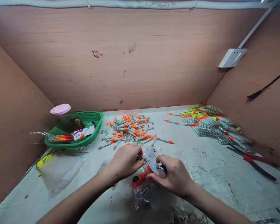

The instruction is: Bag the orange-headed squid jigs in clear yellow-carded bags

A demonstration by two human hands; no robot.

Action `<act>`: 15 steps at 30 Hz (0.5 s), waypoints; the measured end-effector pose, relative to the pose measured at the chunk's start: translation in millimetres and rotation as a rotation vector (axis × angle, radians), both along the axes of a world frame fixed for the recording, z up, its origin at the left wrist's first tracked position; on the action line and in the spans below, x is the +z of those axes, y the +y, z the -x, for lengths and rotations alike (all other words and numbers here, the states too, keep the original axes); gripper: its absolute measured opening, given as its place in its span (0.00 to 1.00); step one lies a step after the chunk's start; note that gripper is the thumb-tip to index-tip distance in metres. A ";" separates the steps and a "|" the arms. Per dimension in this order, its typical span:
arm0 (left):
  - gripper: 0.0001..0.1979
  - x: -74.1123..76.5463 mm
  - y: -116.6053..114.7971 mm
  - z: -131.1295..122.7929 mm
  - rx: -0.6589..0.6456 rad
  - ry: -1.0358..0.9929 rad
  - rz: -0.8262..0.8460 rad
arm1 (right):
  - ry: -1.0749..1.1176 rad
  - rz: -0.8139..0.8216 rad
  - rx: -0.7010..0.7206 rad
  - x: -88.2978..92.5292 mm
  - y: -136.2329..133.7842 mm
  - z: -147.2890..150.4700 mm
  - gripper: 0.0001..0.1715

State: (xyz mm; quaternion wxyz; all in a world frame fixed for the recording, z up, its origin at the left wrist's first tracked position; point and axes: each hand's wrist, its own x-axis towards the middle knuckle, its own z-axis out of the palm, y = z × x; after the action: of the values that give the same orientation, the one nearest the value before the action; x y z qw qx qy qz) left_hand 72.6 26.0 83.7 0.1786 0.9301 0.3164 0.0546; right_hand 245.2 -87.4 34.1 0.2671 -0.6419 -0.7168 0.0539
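Note:
Near the front middle of the table, my two hands work over a clear plastic bag (151, 158) and a clear plastic holder (143, 194). Pale-green and orange-red lures (143, 174) show inside or behind the clear plastic; I cannot tell which. My left hand (129, 158) is closed on the bag from the left, thumb and fingers pinched together. From the right, my right hand (174, 174) grips the bag's other side, thumb beside the orange-red parts. Small dark shiny pieces show at both sets of fingertips. Just beyond lies a pile of loose squid jigs (133, 127) with orange tips and metal hooks.
Packed jigs (210, 124) with yellow labels are heaped at right. Red-handled pliers (254, 160) lie before them. At left are a green basket (98, 124), holding a lure pack, and flat empty bags (60, 168). Wooden walls (135, 68) enclose the table.

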 end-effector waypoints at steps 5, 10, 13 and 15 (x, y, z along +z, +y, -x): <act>0.08 23.5 10.7 17.0 0.071 -0.134 0.026 | -0.110 0.012 0.023 -0.8 7.5 9.9 0.15; 0.13 36.7 21.9 29.6 0.172 -0.209 0.265 | 0.055 -0.162 0.074 6.9 20.0 9.6 0.11; 0.15 34.9 29.4 33.4 0.191 -0.226 0.402 | 0.129 -0.199 0.108 18.2 30.2 0.4 0.12; 0.15 31.0 35.3 37.1 0.151 -0.236 0.468 | 0.176 -0.147 0.105 27.5 35.2 -12.1 0.12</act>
State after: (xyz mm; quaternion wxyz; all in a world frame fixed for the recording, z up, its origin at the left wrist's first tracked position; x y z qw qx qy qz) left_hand 35.5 61.2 114.7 0.4197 0.8244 0.3660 0.1013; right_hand 257.2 -52.1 61.6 0.3722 -0.5750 -0.7251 0.0712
